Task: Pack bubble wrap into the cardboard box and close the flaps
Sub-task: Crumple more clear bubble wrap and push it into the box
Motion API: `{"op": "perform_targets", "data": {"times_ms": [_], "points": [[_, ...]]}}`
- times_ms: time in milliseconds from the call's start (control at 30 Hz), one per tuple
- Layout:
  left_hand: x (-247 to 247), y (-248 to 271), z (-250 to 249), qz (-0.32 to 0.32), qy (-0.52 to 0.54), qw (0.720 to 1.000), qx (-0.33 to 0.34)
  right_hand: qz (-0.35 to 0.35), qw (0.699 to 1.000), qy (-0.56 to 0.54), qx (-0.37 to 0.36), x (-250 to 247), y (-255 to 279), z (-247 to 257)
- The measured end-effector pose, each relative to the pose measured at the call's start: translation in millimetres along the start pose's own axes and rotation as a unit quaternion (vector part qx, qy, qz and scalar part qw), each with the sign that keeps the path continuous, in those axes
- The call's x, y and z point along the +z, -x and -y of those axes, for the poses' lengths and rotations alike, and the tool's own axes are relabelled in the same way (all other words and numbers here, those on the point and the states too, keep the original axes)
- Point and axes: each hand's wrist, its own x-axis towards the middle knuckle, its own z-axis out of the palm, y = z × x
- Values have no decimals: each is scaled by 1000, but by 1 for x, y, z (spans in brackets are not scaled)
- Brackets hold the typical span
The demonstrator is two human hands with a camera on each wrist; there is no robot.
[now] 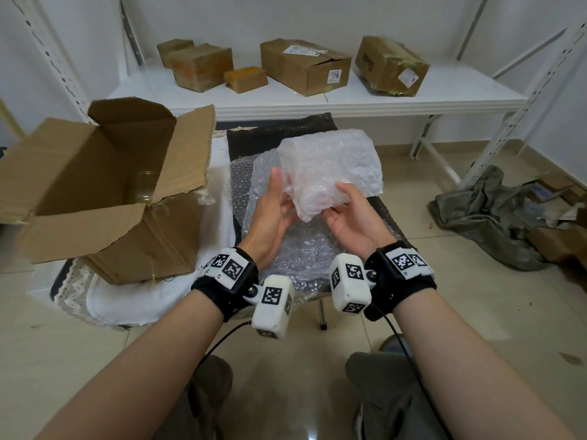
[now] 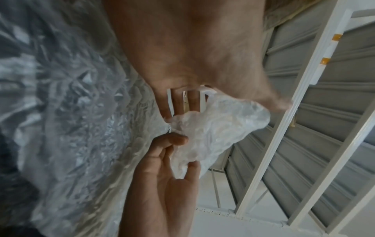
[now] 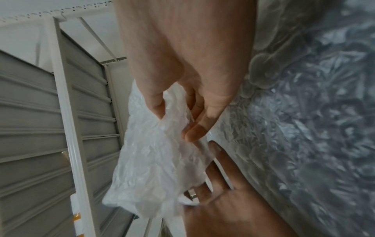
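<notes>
Step in hand: wrap pick-up. My right hand (image 1: 349,217) pinches the wrap (image 1: 330,166); my left hand (image 1: 270,211) props it, fingers straight. It is aloft, right of the open box (image 1: 143,249). Next, I judge: carry left, drop in.

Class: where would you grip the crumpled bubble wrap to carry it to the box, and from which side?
Probably its near lower corner, from below: the wrap bunches to a narrow point there, between left hand and right hand; the far end spreads broad.
</notes>
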Motion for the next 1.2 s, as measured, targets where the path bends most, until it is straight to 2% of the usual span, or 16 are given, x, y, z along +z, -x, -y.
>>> {"op": "perform_targets", "data": {"times_ms": [67,300,500,667,767,867,933,1100,1200], "points": [[-1,-2,-1,-21,16,1000,6,-6,1000,0,1,-1,1,-1],[-11,-7,4,-96,-41,994,39,29,999,13,33,-1,0,-1],[-14,-7,7,-107,-60,991,46,70,996,-43,41,-1,0,1],[-7,-3,10,-83,-79,993,23,95,994,-46,16,-2,0,2],[-5,-3,8,-64,-76,995,11,69,997,-32,-2,-1,1,2],[-6,0,2,-4,-24,1000,0,37,999,-16,-22,-3,1,3],[-5,1,2,13,-25,999,-20,23,999,1,-27,-5,-1,4],[-4,0,8,53,-76,993,-74,37,990,135,11,-6,3,0],[-1,2,8,28,-69,995,-66,21,982,189,10,-4,3,-3]]}}
